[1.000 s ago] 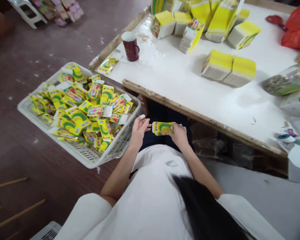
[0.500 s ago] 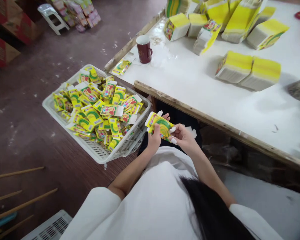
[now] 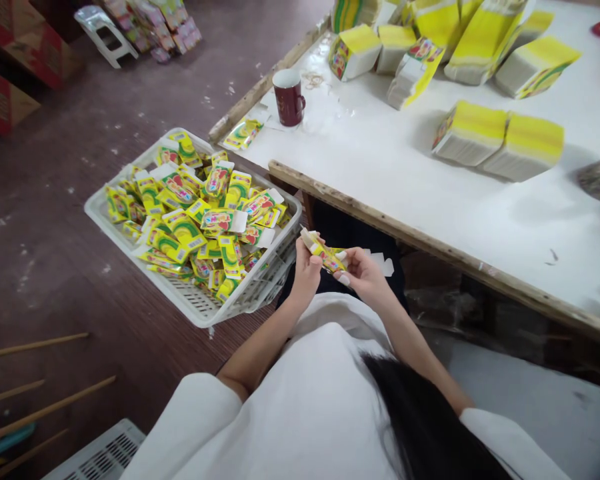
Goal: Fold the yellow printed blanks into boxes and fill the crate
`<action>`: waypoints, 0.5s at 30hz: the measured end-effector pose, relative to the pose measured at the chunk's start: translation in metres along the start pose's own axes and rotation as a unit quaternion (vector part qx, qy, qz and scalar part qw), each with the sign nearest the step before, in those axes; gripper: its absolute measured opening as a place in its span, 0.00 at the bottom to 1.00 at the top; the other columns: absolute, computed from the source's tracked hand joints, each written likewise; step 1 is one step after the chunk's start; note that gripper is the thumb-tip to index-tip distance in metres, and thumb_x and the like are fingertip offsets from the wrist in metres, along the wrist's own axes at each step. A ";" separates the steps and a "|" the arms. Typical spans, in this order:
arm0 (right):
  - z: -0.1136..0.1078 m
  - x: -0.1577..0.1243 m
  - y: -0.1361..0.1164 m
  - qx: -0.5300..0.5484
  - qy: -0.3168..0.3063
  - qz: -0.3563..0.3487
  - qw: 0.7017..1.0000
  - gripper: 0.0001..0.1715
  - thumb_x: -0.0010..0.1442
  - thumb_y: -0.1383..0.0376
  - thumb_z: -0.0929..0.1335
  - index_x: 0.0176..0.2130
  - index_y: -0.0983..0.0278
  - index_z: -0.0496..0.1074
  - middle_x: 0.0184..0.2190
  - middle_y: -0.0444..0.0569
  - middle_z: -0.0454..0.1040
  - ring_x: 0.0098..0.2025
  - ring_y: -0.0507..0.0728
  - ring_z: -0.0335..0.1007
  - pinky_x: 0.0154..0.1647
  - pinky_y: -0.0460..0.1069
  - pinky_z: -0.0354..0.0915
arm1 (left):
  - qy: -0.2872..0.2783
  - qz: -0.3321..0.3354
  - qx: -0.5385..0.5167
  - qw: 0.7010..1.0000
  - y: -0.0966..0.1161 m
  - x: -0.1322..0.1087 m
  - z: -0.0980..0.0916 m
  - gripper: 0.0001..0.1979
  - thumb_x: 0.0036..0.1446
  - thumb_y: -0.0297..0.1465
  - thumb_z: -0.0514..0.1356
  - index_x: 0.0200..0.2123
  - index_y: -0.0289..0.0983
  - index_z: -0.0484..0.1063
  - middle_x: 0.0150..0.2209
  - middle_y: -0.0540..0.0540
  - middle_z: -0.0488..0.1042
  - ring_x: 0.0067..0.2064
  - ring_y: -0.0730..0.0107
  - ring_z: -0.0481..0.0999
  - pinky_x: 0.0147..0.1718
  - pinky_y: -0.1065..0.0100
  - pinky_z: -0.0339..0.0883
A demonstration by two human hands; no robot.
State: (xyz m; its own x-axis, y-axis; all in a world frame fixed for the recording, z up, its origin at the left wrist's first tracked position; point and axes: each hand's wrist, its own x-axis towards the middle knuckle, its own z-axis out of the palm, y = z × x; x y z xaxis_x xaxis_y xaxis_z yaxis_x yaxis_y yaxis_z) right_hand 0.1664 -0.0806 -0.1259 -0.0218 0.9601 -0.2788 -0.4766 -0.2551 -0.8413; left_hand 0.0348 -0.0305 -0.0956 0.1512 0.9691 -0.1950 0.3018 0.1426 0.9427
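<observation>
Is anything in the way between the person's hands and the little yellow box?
No, nothing visible is in the way. The left hand and the right hand both hold the little yellow box, one near each end.

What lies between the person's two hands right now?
A small yellow carton, held by the left hand and the right hand, as the head view shows.

Only a narrow gap separated the left hand (image 3: 306, 275) from the basket (image 3: 275, 265), whose raised rim stood in the way. Ahead of both hands, the table's wooden edge (image 3: 405, 251) blocked a low forward path; above it, open room ran between the mug (image 3: 289, 107) and the paired stacks (image 3: 473, 135).
</observation>
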 end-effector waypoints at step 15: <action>-0.025 -0.004 -0.016 -0.474 0.059 -0.326 0.816 0.12 0.66 0.69 0.65 0.37 0.56 0.77 0.35 0.45 0.78 0.45 0.59 0.69 0.62 0.59 0.57 | -0.233 0.088 0.250 0.936 0.050 0.021 -0.045 0.50 0.40 0.48 0.75 0.63 0.37 0.60 0.63 0.33 0.66 0.64 0.44 0.66 0.64 0.48 0.58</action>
State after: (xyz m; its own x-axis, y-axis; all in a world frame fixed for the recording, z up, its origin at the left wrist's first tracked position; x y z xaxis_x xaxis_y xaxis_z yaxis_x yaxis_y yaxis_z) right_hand 0.1958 -0.0833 -0.1227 0.0763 0.9241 0.3745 0.5417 0.2769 -0.7937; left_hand 0.0107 0.0063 -0.0409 0.5986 0.7590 -0.2561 0.6193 -0.2357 0.7489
